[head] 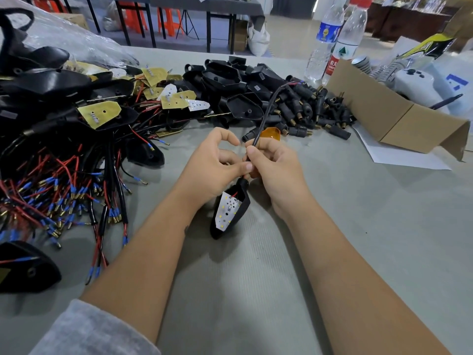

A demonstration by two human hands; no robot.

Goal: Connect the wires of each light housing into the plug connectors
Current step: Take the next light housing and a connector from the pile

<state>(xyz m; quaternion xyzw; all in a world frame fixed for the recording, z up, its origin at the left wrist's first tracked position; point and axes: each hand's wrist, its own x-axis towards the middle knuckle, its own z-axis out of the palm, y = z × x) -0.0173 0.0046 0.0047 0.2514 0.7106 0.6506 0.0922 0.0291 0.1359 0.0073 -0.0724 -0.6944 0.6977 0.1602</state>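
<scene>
Left of the hands, a tangle of red and black wires [64, 185] with blue-sleeved ends covers the table [345, 226] out to the frame's left edge; too many to count. The left hand [212, 165] has its fingers curled, thumb and forefinger pinching at the wire just above one light housing [230, 211]. That housing hangs below both hands, tip on the table, with a white LED board in it. The right hand [271, 162] grips a black sleeved cable [266, 114] that rises up and away from it. Beyond the hands lies a heap of black plug connectors [314, 111], uncounted, and one amber lens [270, 133] just behind the right hand. Right of the hands the table is bare up to a cardboard box [399, 119]. Two water bottles [332, 39] stand beyond it.
</scene>
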